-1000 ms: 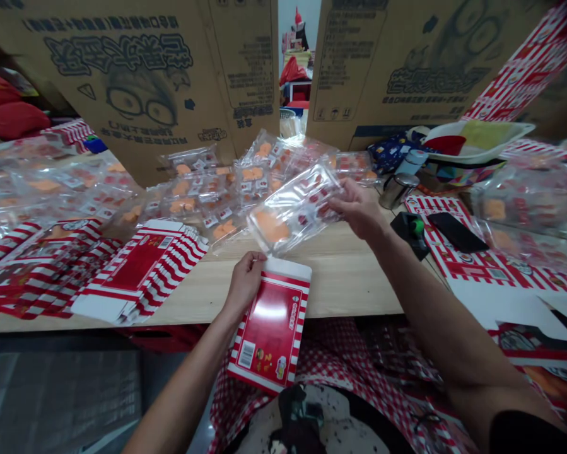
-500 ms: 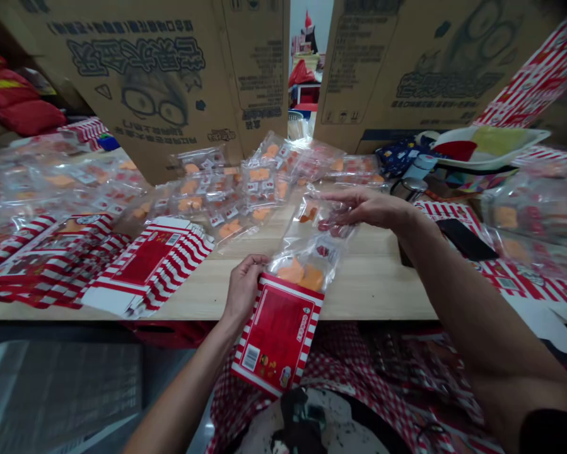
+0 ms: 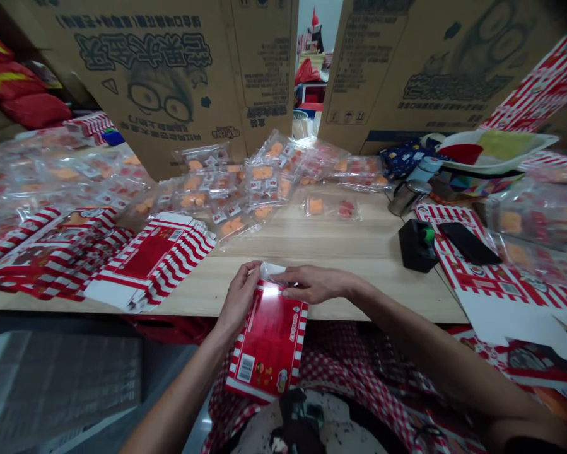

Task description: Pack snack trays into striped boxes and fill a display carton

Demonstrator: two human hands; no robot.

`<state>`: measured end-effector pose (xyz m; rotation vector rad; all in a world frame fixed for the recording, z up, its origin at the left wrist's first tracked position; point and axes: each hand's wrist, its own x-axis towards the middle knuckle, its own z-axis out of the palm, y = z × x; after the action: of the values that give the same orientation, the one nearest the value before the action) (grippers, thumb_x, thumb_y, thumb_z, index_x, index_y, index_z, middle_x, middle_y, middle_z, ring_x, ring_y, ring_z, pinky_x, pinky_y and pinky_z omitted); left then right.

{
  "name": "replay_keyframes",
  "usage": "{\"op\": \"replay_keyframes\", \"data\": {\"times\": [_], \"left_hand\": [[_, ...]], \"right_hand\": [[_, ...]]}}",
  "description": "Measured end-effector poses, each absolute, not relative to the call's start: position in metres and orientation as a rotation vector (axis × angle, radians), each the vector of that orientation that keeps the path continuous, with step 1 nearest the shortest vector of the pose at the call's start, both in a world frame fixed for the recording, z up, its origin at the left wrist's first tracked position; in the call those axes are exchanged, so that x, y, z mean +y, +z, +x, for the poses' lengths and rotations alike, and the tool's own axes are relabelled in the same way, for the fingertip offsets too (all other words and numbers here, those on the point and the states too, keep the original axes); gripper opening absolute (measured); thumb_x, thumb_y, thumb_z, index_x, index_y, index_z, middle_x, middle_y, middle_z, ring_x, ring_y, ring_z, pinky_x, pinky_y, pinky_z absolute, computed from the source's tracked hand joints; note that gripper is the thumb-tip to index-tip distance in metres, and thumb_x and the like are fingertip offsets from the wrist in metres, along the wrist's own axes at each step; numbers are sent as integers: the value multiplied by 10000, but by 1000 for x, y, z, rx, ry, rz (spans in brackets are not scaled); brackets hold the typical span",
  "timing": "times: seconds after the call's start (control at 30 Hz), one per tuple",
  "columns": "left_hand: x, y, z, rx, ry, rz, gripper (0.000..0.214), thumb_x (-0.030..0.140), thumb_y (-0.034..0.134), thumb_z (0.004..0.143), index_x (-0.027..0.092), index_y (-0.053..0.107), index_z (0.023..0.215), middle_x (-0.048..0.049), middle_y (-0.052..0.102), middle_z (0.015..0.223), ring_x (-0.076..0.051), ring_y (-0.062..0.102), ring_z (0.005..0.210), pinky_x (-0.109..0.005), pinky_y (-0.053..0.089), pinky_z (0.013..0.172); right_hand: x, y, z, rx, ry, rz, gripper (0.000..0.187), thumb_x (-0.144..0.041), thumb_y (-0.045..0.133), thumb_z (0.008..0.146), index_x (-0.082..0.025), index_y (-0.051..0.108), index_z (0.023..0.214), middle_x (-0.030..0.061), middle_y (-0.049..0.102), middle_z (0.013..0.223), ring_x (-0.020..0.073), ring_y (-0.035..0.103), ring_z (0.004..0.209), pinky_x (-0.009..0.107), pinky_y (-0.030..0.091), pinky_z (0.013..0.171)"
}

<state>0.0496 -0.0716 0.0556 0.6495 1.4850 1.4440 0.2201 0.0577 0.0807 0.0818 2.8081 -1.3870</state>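
Observation:
A flat red carton [image 3: 274,340] with white striped edges and a barcode is held upright over my lap, at the table's front edge. My left hand [image 3: 239,295] grips its upper left edge, thumb and fingers closed round it. My right hand [image 3: 314,284] lies across the open top, its bent fingers on the top edge. A small piece of white or clear material [image 3: 270,271] shows between the hands; I cannot tell whether it is flap or plastic. What the carton holds is hidden.
Flattened striped cartons [image 3: 155,258] lie at left. Clear sweet packets [image 3: 264,180] pile along the back, with one packet [image 3: 331,206] apart. Right stand a black tape dispenser [image 3: 416,246], a metal cup [image 3: 409,197] and a phone [image 3: 470,243]. Cardboard boxes [image 3: 169,82] wall the back.
The clear packet sticking out of the carton has gone down inside it. My right hand has moved down and left from above the table to the carton's top. My left hand keeps its grip.

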Motion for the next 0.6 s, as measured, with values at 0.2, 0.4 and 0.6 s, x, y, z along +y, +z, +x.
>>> {"op": "replay_keyframes", "data": {"times": [0.2,0.4,0.6], "left_hand": [[-65,100,41,1594,1547,911,383,555,635,859,173,658,877,3,620,756,-151,548,694,-229,450,644],[-28,145,45,1896,2071,1271,316,457,504,959,211,532,763,46,366,622,-120,355,583,-197,341,563],[-24,101,43,1784,1910,1230,326,529,588,883,211,550,818,45,475,656,-121,421,586,-207,363,536]], "right_hand": [[45,121,214,3332,-1347,464,271,-179,518,917,-199,649,1154,74,696,1017,211,636,883,369,519,820],[44,172,221,3812,-1067,1152,112,-182,558,907,-235,630,974,90,522,1160,255,551,1109,448,490,967],[52,133,212,3721,-959,1398,128,-211,414,941,-229,506,855,92,559,919,226,585,875,415,568,823]]}}
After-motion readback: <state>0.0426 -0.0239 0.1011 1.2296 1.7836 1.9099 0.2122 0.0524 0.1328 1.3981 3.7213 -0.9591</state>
